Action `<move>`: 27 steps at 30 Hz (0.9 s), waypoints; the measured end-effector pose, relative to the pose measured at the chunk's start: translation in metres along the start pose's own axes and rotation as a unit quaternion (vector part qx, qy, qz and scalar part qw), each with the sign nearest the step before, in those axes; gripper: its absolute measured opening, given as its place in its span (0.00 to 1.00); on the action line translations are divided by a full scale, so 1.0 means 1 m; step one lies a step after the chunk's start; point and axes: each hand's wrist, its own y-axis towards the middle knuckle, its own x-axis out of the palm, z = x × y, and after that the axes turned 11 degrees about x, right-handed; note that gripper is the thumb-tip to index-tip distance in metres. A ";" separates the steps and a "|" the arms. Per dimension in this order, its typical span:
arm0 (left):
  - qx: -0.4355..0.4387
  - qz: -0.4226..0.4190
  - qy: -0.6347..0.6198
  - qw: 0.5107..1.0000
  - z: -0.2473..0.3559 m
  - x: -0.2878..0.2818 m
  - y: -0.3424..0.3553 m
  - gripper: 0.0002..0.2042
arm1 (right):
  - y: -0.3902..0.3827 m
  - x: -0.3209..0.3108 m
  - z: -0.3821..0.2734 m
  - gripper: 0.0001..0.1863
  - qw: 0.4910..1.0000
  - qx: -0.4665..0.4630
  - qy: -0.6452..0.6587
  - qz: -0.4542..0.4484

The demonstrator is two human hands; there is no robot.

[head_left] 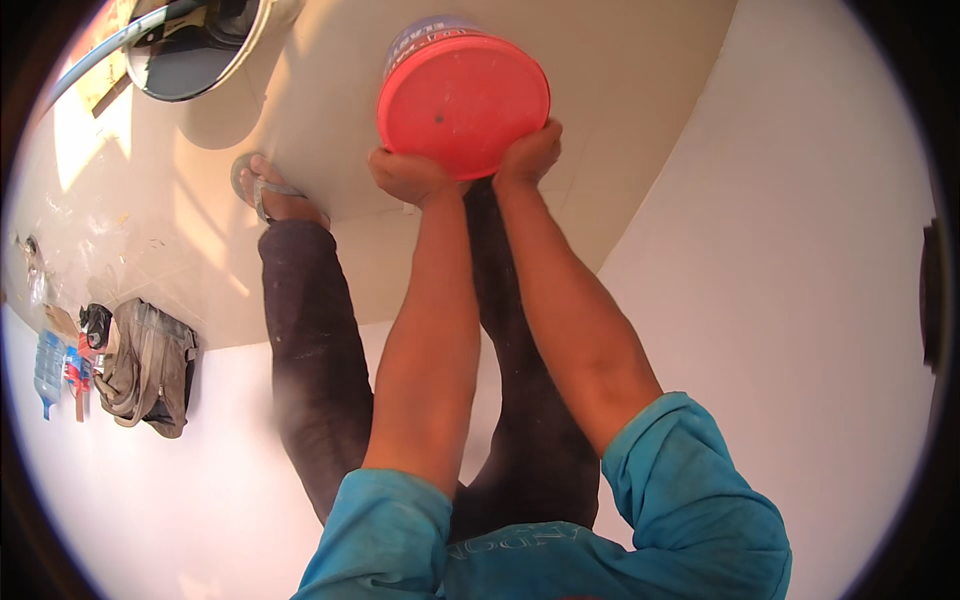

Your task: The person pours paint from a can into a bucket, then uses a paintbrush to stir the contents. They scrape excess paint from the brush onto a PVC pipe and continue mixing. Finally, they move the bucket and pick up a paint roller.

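Observation:
Straight out in front of me is a round paint pail with a red lid (465, 105), its lid tilted toward me. A printed side shows along its far edge. My left hand (412, 178) is closed around the lower left of the rim, and my right hand (530, 157) grips the lower right. Some of the fingers are hidden behind the pail. Both arms are stretched forward. Whether the pail's base touches the floor cannot be seen.
An open pail (205, 75) with a dark inside stands at the far left, a light blue hose (110, 42) crossing beside it. Along the left wall sit a backpack (155, 365) and a clear plastic bottle (48, 368). My sandalled left foot (285, 195) is on the tan floor; a white wall rises at right.

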 end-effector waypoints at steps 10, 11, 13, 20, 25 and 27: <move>0.196 -0.260 0.290 0.900 0.119 0.030 0.057 0.26 | 0.007 0.038 -0.169 0.29 0.884 -0.225 -0.352 -0.211; 0.195 -0.262 0.288 0.900 0.121 0.029 0.059 0.26 | 0.004 0.037 -0.171 0.28 0.873 -0.227 -0.374 -0.216; 0.197 -0.262 0.286 0.901 0.125 0.031 0.059 0.26 | 0.003 0.037 -0.175 0.28 0.865 -0.235 -0.387 -0.215; 0.238 -0.257 0.331 0.876 0.101 0.036 0.063 0.26 | 0.004 0.034 -0.173 0.29 0.871 -0.187 -0.406 -0.203; 0.263 -0.231 0.265 0.898 0.078 0.026 0.073 0.29 | 0.017 0.027 -0.138 0.30 0.922 -0.155 -0.307 -0.178; 0.249 -0.232 0.216 0.915 0.064 0.015 0.068 0.29 | 0.030 0.006 -0.090 0.31 0.959 -0.126 -0.208 -0.149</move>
